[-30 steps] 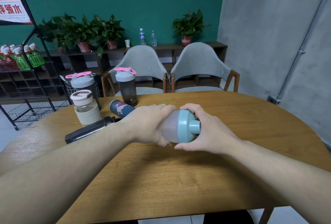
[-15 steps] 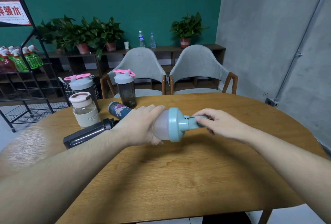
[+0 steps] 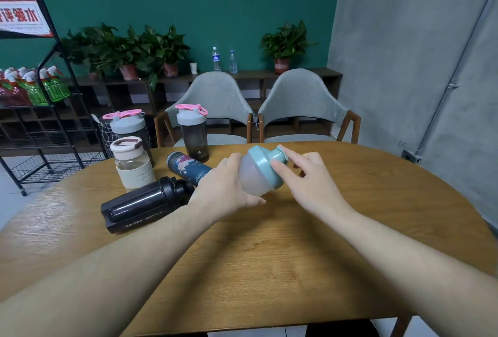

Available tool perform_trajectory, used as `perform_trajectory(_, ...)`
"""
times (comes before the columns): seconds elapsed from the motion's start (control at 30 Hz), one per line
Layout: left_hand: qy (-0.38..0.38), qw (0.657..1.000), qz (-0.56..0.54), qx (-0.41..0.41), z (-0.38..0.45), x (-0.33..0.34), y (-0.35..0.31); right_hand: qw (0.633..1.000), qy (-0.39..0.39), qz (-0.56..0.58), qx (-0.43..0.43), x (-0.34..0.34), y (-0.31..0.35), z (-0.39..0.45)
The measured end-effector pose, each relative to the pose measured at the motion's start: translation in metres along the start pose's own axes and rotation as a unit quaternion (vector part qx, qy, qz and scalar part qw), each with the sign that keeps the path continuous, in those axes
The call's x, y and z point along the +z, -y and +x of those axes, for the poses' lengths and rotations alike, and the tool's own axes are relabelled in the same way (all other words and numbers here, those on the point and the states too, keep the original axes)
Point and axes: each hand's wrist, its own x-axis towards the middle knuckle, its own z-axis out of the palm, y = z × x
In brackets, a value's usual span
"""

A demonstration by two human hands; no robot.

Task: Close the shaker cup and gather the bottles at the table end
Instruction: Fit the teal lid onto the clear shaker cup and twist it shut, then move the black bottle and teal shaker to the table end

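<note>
My left hand grips a frosted shaker cup with a teal lid, held tilted above the wooden table. My right hand has its fingers spread, with the fingertips touching the lid's cap. Left of the cup, a black sport bottle and a dark blue patterned bottle lie on their sides. A cream glass bottle and two dark shakers with grey lids and pink loops stand upright at the table's far left.
Two grey chairs stand behind the table's far edge. A black wire rack with spray bottles is at the left. Potted plants and two water bottles sit on a low shelf by the green wall.
The cup has tilted from lying sideways to lid-up and to the right. My right hand left the cap flap it was pulling, and its fingertips now press on the closed cap.
</note>
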Motion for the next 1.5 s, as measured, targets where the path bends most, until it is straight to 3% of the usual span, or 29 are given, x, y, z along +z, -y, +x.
perform_trajectory(0.1, -0.007, 0.997, -0.071, -0.027, -0.004, 0.0, -0.001, 0.994, 0.008, 0.083, 0.068, 0.01, -0.001, -0.004)
perform_trajectory(0.2, -0.005, 0.992, -0.123, -0.034, -0.006, 0.001, -0.003, 0.956, 0.064, 0.219, 0.186, 0.026, 0.003, -0.011)
perform_trajectory(0.33, 0.021, 0.988, -0.151, -0.021, -0.011, 0.002, 0.002, 0.933, 0.069, 0.291, 0.2, 0.047, 0.009, -0.011)
perform_trajectory(0.43, 0.088, 0.981, -0.172, -0.002, -0.011, -0.012, 0.021, 0.929, 0.042, 0.315, 0.191, 0.054, 0.011, -0.006)
perform_trajectory(0.53, 0.15, 0.979, -0.132, 0.036, -0.008, -0.038, 0.048, 0.937, 0.044, 0.293, 0.184, 0.054, 0.003, 0.0)
perform_trajectory(0.67, 0.149, 0.987, 0.005, 0.052, 0.006, -0.063, 0.099, 0.942, 0.047, 0.267, 0.196, 0.056, -0.007, 0.007)
perform_trajectory(0.83, 0.15, 0.975, 0.163, -0.008, 0.017, -0.061, 0.152, 0.953, 0.052, 0.224, 0.199, 0.061, -0.014, 0.011)
perform_trajectory(1.03, 0.163, 0.964, 0.192, -0.086, 0.018, -0.043, 0.179, 0.961, 0.061, 0.196, 0.188, 0.063, -0.017, 0.011)
perform_trajectory(1.23, 0.108, 0.958, 0.253, -0.085, 0.013, -0.034, 0.184, 0.968, 0.076, 0.167, 0.173, 0.063, -0.017, 0.008)
perform_trajectory(1.5, 0.043, 0.992, 0.107, -0.042, 0.004, -0.045, 0.146, 0.974, 0.074, 0.151, 0.152, 0.048, -0.011, -0.004)
